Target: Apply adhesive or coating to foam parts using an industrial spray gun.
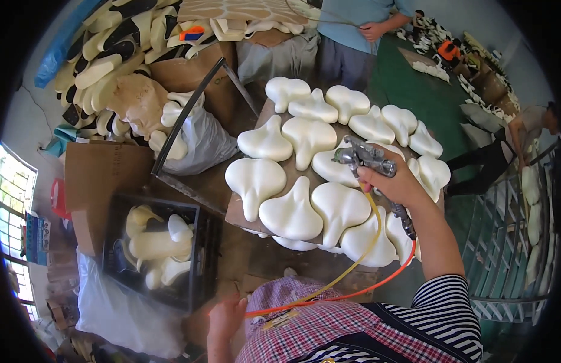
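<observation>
My right hand (392, 181) is wrapped round the handle of a metal spray gun (368, 156), held over cream-white foam bicycle saddle pads. A yellow hose (372, 239) and an orange hose (389, 278) run from the gun down to my lap. Lower down, my left hand (228, 314) is closed where the orange hose meets it. Several pads lie in rows on a board, among them a saddle pad (291, 209) at the near edge and another saddle pad (309, 140) in the middle. The gun and hand partly cover the pads beneath.
At left stands a black crate (198, 254) with foam pieces. Behind it are a cardboard box (108, 181), a metal frame (189, 115) and a plastic bag (202, 145). Foam pieces (99, 72) are heaped at back left. A person in blue (353, 36) stands beyond the board; another bends at right.
</observation>
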Action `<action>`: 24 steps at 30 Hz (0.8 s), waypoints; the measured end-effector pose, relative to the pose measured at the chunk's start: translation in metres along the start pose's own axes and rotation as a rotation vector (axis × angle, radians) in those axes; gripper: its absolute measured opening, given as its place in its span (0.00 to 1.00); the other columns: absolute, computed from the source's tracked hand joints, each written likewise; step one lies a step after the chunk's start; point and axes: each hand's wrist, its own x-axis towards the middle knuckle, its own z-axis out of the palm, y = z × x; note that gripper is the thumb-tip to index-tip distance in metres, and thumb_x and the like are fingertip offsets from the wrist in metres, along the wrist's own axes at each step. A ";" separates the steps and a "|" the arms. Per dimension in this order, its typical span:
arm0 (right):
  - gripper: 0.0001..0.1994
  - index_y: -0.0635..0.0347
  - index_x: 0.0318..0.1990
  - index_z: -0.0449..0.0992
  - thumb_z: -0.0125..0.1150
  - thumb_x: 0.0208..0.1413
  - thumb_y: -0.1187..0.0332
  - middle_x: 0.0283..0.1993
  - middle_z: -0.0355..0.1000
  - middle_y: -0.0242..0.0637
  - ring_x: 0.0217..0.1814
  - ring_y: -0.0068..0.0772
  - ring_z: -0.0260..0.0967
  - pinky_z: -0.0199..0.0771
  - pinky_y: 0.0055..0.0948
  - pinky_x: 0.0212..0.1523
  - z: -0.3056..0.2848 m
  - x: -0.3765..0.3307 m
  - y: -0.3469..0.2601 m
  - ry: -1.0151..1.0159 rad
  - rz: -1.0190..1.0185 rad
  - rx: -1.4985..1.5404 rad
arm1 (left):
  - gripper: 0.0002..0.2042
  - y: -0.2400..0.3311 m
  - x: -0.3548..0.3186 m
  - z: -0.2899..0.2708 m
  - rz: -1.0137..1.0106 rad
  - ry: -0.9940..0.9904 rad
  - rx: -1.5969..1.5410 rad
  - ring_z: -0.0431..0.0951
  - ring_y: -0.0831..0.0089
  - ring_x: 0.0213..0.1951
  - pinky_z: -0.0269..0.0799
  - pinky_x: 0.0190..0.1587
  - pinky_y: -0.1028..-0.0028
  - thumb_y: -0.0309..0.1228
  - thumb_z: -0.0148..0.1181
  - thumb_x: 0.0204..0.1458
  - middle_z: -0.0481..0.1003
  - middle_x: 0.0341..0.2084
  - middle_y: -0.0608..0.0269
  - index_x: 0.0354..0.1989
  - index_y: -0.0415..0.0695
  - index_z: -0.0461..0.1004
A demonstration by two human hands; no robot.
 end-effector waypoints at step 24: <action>0.21 0.61 0.53 0.67 0.60 0.51 0.68 0.26 0.69 0.30 0.23 0.18 0.66 0.68 0.21 0.27 0.095 0.000 -0.058 0.201 0.040 -0.167 | 0.15 -0.087 0.046 -0.042 0.161 -0.231 0.035 0.75 0.47 0.29 0.70 0.33 0.55 0.42 0.51 0.50 0.75 0.24 0.46 0.27 0.43 0.77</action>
